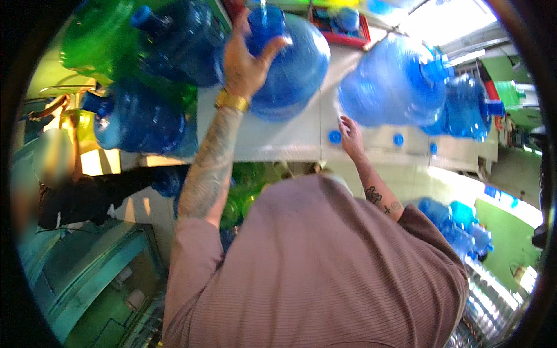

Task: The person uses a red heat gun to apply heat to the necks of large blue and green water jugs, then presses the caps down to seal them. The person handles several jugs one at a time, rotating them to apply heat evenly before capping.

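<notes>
My left hand (246,66) is at the neck of a large blue water jug (296,72) standing on the light counter. Its thumb and fingers are spread to either side of the neck, and the palm lies against the jug. A thin stream seems to come down at the jug's mouth. My right hand (351,136) is low over the counter, its fingers drawn together at a narrow whitish thing that I cannot make out. Beside it lies a blue cap (335,137). Just beyond that hand, another big blue jug (389,84) lies on its side, neck to the right.
More blue jugs (139,116) and a green jug (96,43) crowd the left. Another blue jug (467,107) lies at the right, with loose caps (398,139) along the counter's near edge. A red crate (354,37) stands behind. A person (72,200) is at the far left.
</notes>
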Demonstrator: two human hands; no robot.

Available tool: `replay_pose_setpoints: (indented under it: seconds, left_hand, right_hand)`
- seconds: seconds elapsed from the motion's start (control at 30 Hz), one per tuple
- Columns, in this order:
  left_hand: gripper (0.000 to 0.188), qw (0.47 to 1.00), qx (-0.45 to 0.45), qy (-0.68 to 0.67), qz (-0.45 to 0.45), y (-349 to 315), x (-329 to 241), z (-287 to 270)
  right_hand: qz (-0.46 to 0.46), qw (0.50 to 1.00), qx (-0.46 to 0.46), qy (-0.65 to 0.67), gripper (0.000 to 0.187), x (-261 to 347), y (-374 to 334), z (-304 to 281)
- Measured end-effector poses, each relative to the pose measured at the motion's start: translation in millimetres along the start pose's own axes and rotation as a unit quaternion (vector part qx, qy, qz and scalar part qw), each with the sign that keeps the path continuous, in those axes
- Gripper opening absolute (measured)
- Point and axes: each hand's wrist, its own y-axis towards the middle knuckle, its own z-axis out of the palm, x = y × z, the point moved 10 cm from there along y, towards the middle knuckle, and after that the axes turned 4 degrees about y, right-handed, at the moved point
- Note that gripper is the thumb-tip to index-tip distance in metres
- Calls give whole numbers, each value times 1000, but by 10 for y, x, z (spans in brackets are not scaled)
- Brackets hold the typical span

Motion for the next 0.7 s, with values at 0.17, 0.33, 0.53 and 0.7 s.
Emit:
replay_pose_setpoints:
  seconds: [0.17,0.33,0.53,0.7]
  left_hand:
    - [54,981,-140,-114,71,-532,-443,-495]
    - [51,970,193,-140,-54,-2178,-870,905]
    - [79,895,445,-18,-16,-4195,-1143,2636]
    - [85,889,443,116,-17,-4784,-496,2883]
  right_hand:
    - [95,990,-14,-107,33,-763,-850,-798]
    - [84,990,17,-111,34,-887,-829,-1152]
    - [-51,983,109,-139,33,-467,-324,-1041]
    - [-76,976,155,-134,35,-264,-264,-1092]
